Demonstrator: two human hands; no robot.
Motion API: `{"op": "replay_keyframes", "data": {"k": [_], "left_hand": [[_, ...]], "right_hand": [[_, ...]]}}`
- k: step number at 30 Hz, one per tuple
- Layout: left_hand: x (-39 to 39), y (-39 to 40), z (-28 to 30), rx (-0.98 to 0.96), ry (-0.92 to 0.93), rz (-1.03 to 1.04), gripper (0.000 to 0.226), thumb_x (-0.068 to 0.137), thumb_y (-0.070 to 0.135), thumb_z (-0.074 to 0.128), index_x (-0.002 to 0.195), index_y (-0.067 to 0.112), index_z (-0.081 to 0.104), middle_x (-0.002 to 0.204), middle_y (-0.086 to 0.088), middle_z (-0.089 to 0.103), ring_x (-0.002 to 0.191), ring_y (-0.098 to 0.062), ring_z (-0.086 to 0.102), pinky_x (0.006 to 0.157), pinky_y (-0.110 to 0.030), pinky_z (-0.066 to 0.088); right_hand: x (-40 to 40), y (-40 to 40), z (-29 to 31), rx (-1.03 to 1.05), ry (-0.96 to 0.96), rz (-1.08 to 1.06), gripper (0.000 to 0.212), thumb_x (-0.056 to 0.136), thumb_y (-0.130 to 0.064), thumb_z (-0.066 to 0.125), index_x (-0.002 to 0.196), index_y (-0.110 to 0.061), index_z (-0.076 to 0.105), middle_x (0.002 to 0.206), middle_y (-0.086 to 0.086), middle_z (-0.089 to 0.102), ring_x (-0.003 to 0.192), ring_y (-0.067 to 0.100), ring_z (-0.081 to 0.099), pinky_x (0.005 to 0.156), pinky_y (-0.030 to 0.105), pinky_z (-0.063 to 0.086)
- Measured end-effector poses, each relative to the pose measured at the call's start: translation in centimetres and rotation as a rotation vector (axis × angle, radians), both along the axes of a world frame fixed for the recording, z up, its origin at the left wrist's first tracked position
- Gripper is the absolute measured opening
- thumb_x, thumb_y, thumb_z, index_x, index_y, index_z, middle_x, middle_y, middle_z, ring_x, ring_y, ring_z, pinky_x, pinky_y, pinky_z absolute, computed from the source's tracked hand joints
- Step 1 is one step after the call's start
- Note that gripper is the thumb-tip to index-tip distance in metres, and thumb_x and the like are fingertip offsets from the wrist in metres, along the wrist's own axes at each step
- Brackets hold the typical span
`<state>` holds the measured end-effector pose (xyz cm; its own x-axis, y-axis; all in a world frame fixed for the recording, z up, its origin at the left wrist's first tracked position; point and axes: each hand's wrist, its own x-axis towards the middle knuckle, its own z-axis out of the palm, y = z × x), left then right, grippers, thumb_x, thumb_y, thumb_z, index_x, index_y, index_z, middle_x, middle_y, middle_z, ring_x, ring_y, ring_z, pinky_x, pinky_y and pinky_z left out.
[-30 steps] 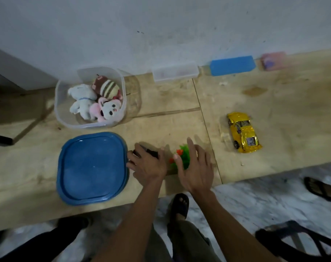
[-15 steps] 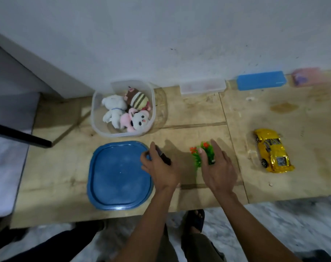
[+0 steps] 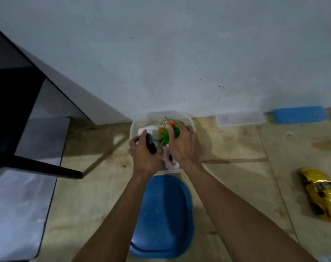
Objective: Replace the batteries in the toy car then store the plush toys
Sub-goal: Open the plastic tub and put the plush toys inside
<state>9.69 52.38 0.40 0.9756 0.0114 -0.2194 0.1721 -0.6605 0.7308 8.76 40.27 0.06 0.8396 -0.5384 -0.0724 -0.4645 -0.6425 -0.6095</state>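
The right hand [image 3: 181, 142] is gripping a green plush toy [image 3: 167, 134] with orange spots, its fingers curled round the toy's far side. It is holding the toy over the open top of a clear plastic tub [image 3: 189, 120]. The left hand [image 3: 143, 152] is gripping a dark toy [image 3: 151, 145], with the thumb lying along one side and the fingers wrapped round the other. This hand is also sitting over the tub, at its left side, and the two hands are almost touching each other.

Inside the tub, a white plush toy [image 3: 147, 130] is showing behind the left hand, and a pink plush toy [image 3: 169, 159] is showing between the two wrists at the near wall. Most of the tub's contents are being covered by the hands, so how many toys are lying inside cannot be told.

The tub is standing on a wooden table [image 3: 236, 148], close to the white wall [image 3: 160, 53]. A blue lid [image 3: 164, 214] is lying flat on the table just in front of the tub, between the two forearms. A yellow toy car [image 3: 320, 193] is lying on the table well apart to the right, on its wheels. At the back edge, against the wall, a clear flat case [image 3: 240, 119] and a blue case [image 3: 298, 114] are lying side by side. A dark table leg [image 3: 38, 168] is showing at the left.
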Motion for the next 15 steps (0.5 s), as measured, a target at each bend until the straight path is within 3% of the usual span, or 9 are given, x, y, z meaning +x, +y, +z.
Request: {"op": "replay_keyframes", "data": {"k": [3, 6, 8, 11, 15], "left_hand": [[0.5, -0.1, -1.0, -0.031, 0.102, -0.084, 0.082, 0.079, 0.023, 0.075, 0.152, 0.016, 0.038, 0.15, -0.015, 0.029, 0.135, -0.035, 0.035, 0.114, -0.035, 0.034], [1.0, -0.2, -1.3, -0.058, 0.131, -0.134, 0.097, 0.072, 0.042, 0.065, 0.157, 0.013, 0.027, 0.159, -0.012, 0.025, 0.145, -0.03, 0.027, 0.122, -0.035, 0.024], [1.4, -0.3, -1.1, -0.073, 0.147, -0.163, 0.089, 0.078, 0.032, 0.064, 0.155, 0.007, 0.028, 0.156, -0.013, 0.028, 0.141, -0.027, 0.029, 0.122, -0.028, 0.016], [1.9, 0.0, -1.3, -0.072, 0.18, -0.184, 0.078, 0.081, 0.003, 0.061, 0.152, 0.002, 0.029, 0.154, -0.016, 0.028, 0.14, -0.024, 0.027, 0.111, -0.018, 0.014], [2.2, 0.2, -1.6, -0.054, 0.236, -0.19, 0.088, 0.087, 0.005, 0.057, 0.16, 0.009, 0.009, 0.169, -0.009, 0.004, 0.156, -0.022, 0.001, 0.127, -0.041, 0.005]], "right_hand": [[0.9, 0.4, -1.5, -0.155, 0.064, 0.1, 0.05, 0.102, -0.057, 0.029, 0.138, -0.026, 0.046, 0.13, 0.009, 0.056, 0.112, 0.035, 0.056, 0.084, 0.047, 0.052], [1.9, 0.6, -2.1, -0.155, 0.06, 0.203, 0.048, 0.106, -0.045, 0.026, 0.15, -0.03, 0.035, 0.158, 0.005, 0.033, 0.141, 0.03, 0.033, 0.109, 0.047, 0.036], [2.5, 0.3, -2.6, -0.083, 0.126, 0.285, 0.051, 0.107, -0.044, 0.019, 0.156, -0.032, 0.022, 0.167, -0.004, 0.013, 0.152, 0.023, 0.013, 0.121, 0.047, 0.021], [2.4, -0.3, -3.7, -0.068, 0.192, 0.352, 0.053, 0.107, -0.045, 0.016, 0.158, -0.031, 0.012, 0.167, -0.009, 0.006, 0.154, 0.018, 0.007, 0.122, 0.051, 0.018], [2.2, -1.0, -3.8, -0.055, 0.202, 0.365, 0.053, 0.108, -0.042, 0.018, 0.158, -0.029, 0.011, 0.168, -0.005, 0.005, 0.154, 0.02, 0.007, 0.122, 0.051, 0.017]]}}
